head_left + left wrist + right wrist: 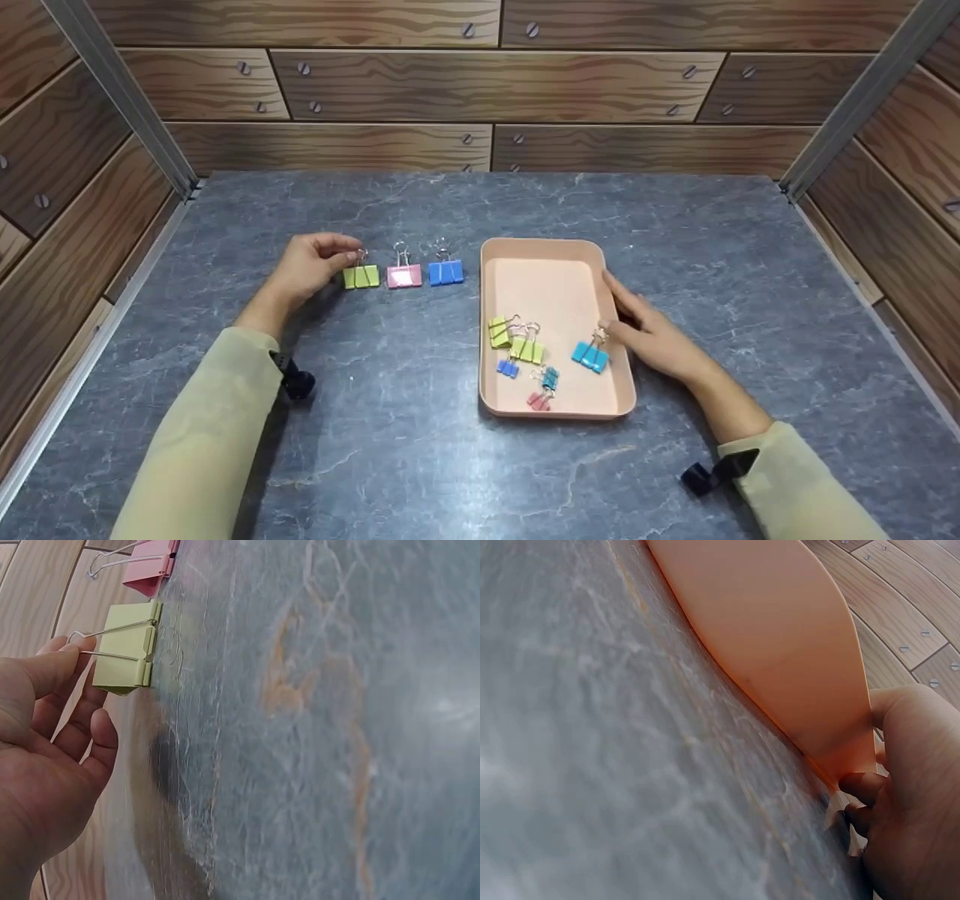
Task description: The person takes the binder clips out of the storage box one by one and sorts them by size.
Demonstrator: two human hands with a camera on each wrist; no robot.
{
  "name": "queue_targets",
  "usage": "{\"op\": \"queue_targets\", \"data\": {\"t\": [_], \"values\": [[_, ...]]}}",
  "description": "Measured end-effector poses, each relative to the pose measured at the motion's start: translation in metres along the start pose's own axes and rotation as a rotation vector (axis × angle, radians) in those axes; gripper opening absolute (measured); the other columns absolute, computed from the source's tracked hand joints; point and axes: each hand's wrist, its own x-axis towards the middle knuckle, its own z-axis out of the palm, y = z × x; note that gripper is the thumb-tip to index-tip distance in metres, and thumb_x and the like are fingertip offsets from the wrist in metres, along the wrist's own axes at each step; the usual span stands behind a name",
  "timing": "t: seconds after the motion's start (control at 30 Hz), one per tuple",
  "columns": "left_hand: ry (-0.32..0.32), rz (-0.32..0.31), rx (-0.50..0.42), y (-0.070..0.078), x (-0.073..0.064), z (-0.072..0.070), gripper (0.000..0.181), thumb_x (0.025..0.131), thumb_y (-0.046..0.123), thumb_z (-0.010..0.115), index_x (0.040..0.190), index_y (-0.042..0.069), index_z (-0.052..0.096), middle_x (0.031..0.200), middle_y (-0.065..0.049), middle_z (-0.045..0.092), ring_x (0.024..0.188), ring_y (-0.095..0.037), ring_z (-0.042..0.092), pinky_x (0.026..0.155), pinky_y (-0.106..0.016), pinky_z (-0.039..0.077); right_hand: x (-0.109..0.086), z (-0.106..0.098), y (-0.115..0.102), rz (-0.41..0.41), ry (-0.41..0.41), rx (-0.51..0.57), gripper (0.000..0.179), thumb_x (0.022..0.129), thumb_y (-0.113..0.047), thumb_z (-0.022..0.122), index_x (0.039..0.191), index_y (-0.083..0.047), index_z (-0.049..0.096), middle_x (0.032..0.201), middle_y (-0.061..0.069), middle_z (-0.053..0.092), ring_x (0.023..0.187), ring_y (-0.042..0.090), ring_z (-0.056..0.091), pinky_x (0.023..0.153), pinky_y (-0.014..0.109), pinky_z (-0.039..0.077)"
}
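My left hand (311, 264) pinches the wire handle of a yellow-green binder clip (361, 277) between thumb and fingers. That clip stands upright on the table, as the left wrist view also shows. To its right, in a row, stand a pink binder clip (404, 276) and a blue binder clip (446, 272). My right hand (654, 334) grips the right wall of a peach tray (487, 262), thumb over the rim and fingers against the outside. Inside the tray near that thumb lies a light-blue binder clip (591, 356).
Several smaller clips lie in the tray's lower left, among them a yellow-green clip (528, 350), a small blue clip (508, 368), a teal clip (550, 377) and a small pink clip (538, 401). Wood-patterned panels (495, 82) surround the grey marbled table (360, 465).
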Motion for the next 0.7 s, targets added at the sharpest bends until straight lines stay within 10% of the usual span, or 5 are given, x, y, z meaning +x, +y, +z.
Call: {"op": "queue_targets", "data": {"t": [0.7], "values": [[0.008, 0.012, -0.039, -0.0071, 0.0028, 0.0016, 0.031, 0.103, 0.005, 0.068, 0.132, -0.008, 0.068, 0.126, -0.023, 0.072, 0.100, -0.008, 0.067, 0.086, -0.020, 0.053, -0.0002, -0.0008, 0.0001, 0.018, 0.002, -0.011, 0.073, 0.109, -0.025, 0.063, 0.170, -0.022, 0.023, 0.168, 0.019, 0.034, 0.158, 0.039, 0.019, 0.127, 0.059, 0.012]]}}
